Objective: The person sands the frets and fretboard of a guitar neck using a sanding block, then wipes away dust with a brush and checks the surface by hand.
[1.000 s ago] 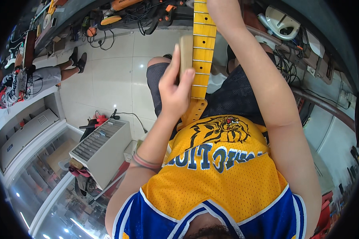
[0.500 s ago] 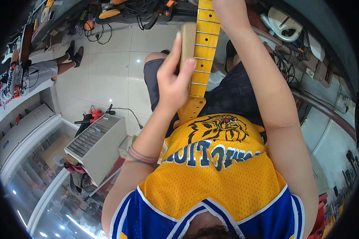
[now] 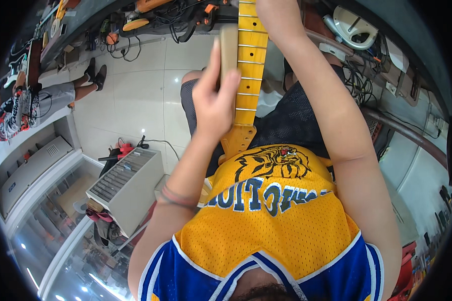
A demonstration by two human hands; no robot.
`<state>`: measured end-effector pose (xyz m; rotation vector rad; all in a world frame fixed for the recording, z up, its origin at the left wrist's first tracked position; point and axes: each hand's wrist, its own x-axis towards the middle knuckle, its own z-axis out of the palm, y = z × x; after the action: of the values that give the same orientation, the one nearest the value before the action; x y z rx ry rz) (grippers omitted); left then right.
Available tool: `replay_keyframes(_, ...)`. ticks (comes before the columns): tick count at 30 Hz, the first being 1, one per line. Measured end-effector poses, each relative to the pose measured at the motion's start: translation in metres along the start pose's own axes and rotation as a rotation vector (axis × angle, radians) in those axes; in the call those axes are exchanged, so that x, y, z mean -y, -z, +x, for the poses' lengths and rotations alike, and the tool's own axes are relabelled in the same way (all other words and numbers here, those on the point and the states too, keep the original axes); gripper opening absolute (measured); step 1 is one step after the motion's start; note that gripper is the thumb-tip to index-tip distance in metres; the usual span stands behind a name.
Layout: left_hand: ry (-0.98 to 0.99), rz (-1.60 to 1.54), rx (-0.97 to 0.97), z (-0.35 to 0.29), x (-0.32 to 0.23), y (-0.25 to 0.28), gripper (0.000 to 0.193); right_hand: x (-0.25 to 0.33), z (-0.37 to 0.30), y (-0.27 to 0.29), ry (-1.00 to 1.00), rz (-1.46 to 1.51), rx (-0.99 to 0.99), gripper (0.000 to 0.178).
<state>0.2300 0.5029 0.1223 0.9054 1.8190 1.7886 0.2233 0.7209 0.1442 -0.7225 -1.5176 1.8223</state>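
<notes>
A yellow guitar neck (image 3: 248, 70) with metal frets and dark dot inlays stands nearly upright in the picture, its heel with several screw holes against my jersey. In my left hand (image 3: 213, 103) is a pale wooden block (image 3: 229, 52), its long side lying along the left edge of the neck. Thumb and fingers clasp the block from both sides; the hand is slightly blurred. My right hand (image 3: 278, 17) is at the far part of the neck, closed around it, with its fingers mostly hidden at the top edge of the picture.
A dark bench (image 3: 206, 31) with cables and orange tools runs across the far side. At the left are a grey slotted cabinet (image 3: 125, 183), glass cases, and another person's legs (image 3: 85, 90). A pipe (image 3: 407, 133) and coiled cables (image 3: 361, 85) are at the right.
The neck has shifted left and stands straighter. My left hand has moved a little left with it, the block still along the edge. My right hand has also shifted left.
</notes>
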Motion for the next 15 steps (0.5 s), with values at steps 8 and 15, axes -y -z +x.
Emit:
replay_keyframes(8, -0.182, 0.396, 0.045, 0.135, -0.02, -0.002, 0.057, -0.009, 0.004, -0.011, 0.181, -0.066, -0.071, 0.042)
replay_keyframes(15, -0.053, -0.028, -0.064, 0.028, 0.004, -0.008, 0.066, 0.0, -0.001, -0.002, 0.089, -0.03, -0.052, 0.042)
